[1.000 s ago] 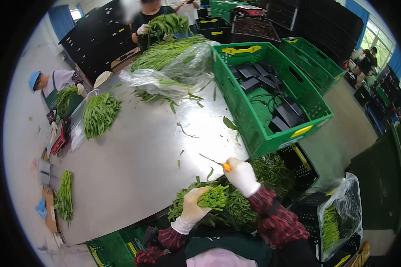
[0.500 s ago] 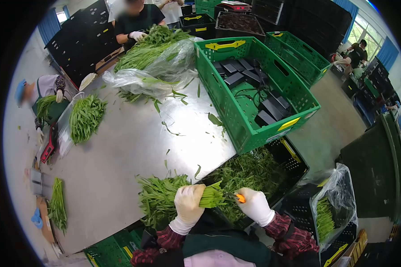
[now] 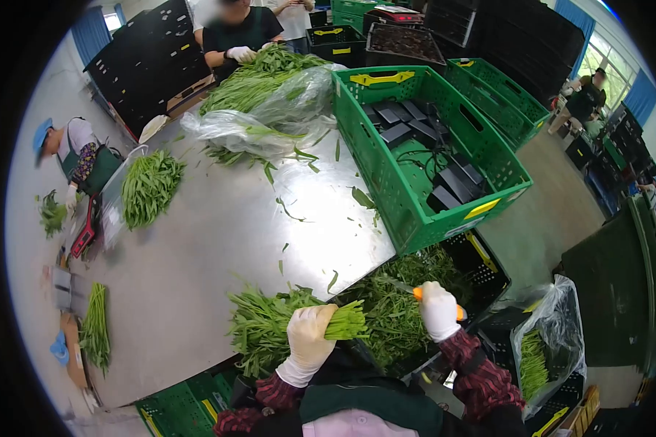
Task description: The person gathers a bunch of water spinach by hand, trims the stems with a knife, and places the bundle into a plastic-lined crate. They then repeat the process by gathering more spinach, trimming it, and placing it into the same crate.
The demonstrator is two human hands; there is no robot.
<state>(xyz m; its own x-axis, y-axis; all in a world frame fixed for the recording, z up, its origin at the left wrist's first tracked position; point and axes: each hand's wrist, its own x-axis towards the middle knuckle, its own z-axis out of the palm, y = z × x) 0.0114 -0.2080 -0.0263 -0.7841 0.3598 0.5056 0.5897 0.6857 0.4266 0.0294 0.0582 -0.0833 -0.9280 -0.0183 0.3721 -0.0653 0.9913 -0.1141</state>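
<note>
My left hand, in a pale glove, is closed round a bunch of leafy green vegetable. The leaves spread left over the table's front edge, and the cut stem ends point right. To the right, my gloved right hand grips an orange-handled knife. Its thin blade points up and left, apart from the stems. Below both hands is a dark crate with loose leaves and trimmings in it.
A green crate of black devices and cables stands on the metal table. Vegetable bunches and a plastic-wrapped heap lie there too. Co-workers stand at the far and left sides. Bagged stems sit at lower right.
My right hand has moved right and slightly up with the knife, away from the stem ends. My left hand keeps its hold. At left, a co-worker's bunch has shifted lower.
</note>
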